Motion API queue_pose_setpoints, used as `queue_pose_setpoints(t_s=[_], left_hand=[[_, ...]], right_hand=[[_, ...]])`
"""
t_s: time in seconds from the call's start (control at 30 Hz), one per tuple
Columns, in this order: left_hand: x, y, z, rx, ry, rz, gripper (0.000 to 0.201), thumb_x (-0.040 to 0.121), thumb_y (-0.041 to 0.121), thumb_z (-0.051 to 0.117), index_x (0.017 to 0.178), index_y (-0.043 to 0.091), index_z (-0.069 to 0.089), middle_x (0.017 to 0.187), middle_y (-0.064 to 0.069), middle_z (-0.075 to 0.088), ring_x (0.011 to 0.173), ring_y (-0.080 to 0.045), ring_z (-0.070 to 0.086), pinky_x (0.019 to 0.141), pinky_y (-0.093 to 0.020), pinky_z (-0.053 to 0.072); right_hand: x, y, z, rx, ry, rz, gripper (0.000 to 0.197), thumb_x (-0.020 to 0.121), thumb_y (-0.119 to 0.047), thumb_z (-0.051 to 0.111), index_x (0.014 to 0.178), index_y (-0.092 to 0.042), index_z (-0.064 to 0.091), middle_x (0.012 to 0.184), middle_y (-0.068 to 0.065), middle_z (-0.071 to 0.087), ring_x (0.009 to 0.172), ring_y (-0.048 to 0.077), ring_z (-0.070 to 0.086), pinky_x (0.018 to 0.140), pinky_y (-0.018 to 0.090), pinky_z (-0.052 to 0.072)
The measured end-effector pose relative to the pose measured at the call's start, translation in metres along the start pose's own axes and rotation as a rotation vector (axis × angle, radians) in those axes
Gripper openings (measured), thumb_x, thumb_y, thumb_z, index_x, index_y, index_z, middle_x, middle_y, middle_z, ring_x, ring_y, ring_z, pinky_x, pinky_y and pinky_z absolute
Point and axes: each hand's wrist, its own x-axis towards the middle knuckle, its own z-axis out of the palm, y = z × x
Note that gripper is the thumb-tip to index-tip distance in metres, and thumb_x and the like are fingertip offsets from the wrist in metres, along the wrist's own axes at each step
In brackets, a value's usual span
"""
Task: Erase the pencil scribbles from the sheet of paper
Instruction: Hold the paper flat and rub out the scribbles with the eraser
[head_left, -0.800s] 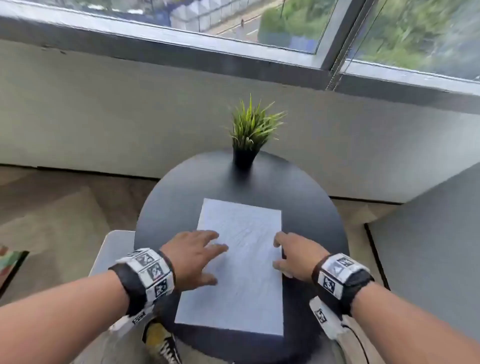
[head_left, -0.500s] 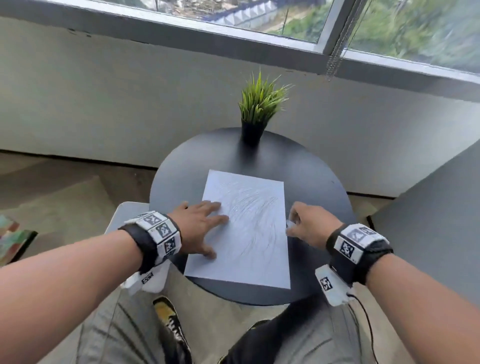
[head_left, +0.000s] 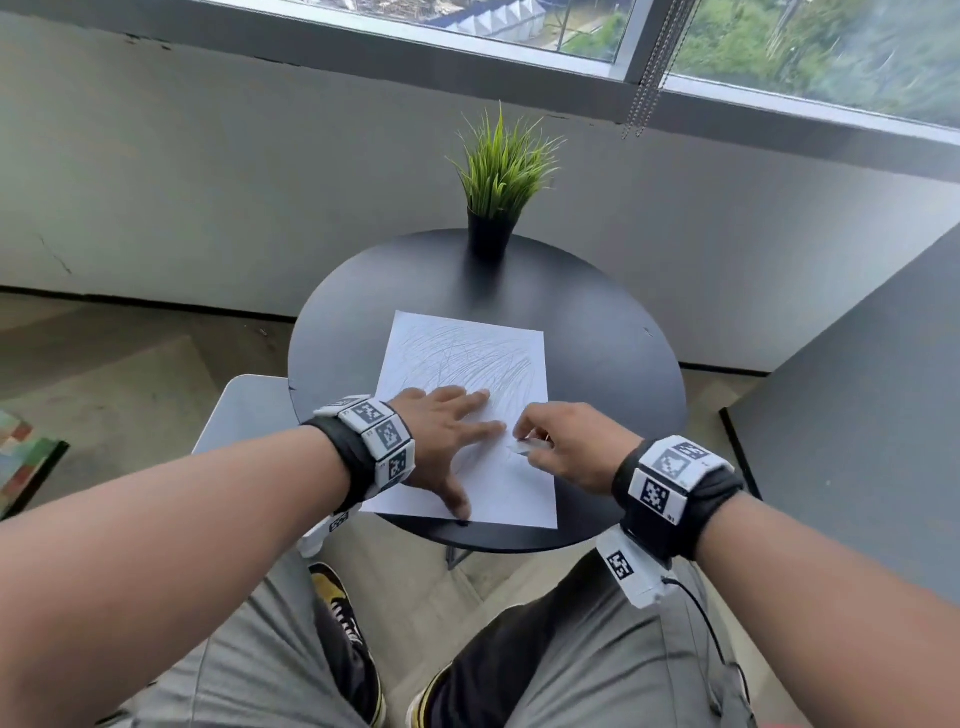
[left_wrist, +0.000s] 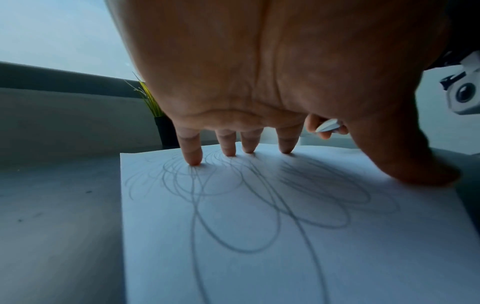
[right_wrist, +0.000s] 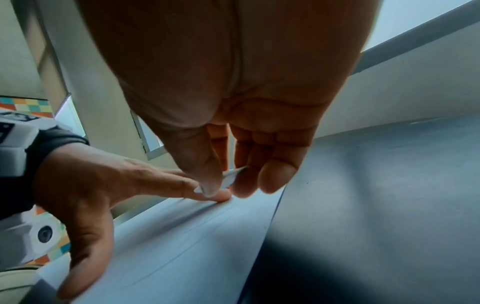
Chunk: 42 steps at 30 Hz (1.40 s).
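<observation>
Head view: left hand fingers splayed, pinning sheet; right hand pinching eraser. Rubbing starts; next needs firm strokes over scribbles.

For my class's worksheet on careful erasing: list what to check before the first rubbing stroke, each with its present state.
1. Paper flat on the table: ok.
2. Left hand presses the paper with spread fingers: ok.
3. Right hand has a grip on the eraser: ok.
4. Eraser touching the paper: cannot tell.
5. Scribbles not yet erased: ok.
6. Plant apart from the paper: ok.
</observation>
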Motion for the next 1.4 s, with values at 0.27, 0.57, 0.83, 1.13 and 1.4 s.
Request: queue_pose_setpoints(t_s=[0.27, 0.57, 0.83, 1.13, 1.4], left_hand=[[0.005, -0.006, 0.011, 0.0, -0.043, -0.038, 0.142, 0.054, 0.094, 0.061, 0.158, 0.033, -0.013, 0.165, 0.001, -0.025, 0.153, -0.026, -0.02, 0.122, -0.057, 0.004], [0.01, -0.01, 0.016, 0.028, -0.066, -0.03, 0.146, 0.049, 0.099, 0.055, 0.156, 0.035, -0.022, 0.163, 0.005, -0.031, 0.151, -0.024, -0.024, 0.119, -0.063, 0.003], [0.009, -0.01, 0.017, 0.022, -0.071, -0.029, 0.145, 0.05, 0.1, 0.053, 0.155, 0.035, -0.023, 0.163, 0.004, -0.031, 0.151, -0.025, -0.024, 0.119, -0.064, 0.004], [0.007, -0.01, 0.017, -0.008, -0.097, -0.034, 0.143, 0.051, 0.099, 0.054, 0.154, 0.038, -0.024, 0.161, 0.007, -0.035, 0.15, -0.024, -0.027, 0.112, -0.075, 0.005], [0.008, -0.008, 0.013, 0.002, -0.124, -0.051, 0.144, 0.049, 0.099, 0.055, 0.152, 0.04, -0.026, 0.161, 0.006, -0.036, 0.15, -0.024, -0.027, 0.11, -0.076, 0.008]], right_hand=[[0.008, -0.013, 0.021, -0.198, -0.073, -0.09, 0.023, 0.098, -0.032, 0.046, 0.113, -0.015, 0.046, 0.105, 0.012, 0.061, 0.089, 0.032, 0.054, 0.073, 0.037, 0.043], [0.021, -0.009, 0.02, -0.302, -0.039, -0.122, 0.011, 0.098, -0.029, 0.042, 0.1, -0.02, 0.037, 0.105, 0.011, 0.063, 0.089, 0.033, 0.058, 0.074, 0.038, 0.047], [0.032, 0.001, 0.014, -0.274, 0.026, -0.071, 0.016, 0.098, -0.033, 0.043, 0.106, -0.019, 0.042, 0.106, 0.011, 0.063, 0.096, 0.034, 0.061, 0.074, 0.035, 0.045], [0.031, 0.004, 0.011, -0.277, 0.017, -0.07, 0.02, 0.099, -0.035, 0.042, 0.108, -0.017, 0.044, 0.11, 0.011, 0.063, 0.098, 0.033, 0.059, 0.075, 0.037, 0.045], [0.023, 0.004, 0.008, -0.284, 0.004, -0.128, 0.022, 0.1, -0.037, 0.042, 0.107, -0.016, 0.046, 0.102, 0.005, 0.06, 0.095, 0.029, 0.058, 0.077, 0.035, 0.044]])
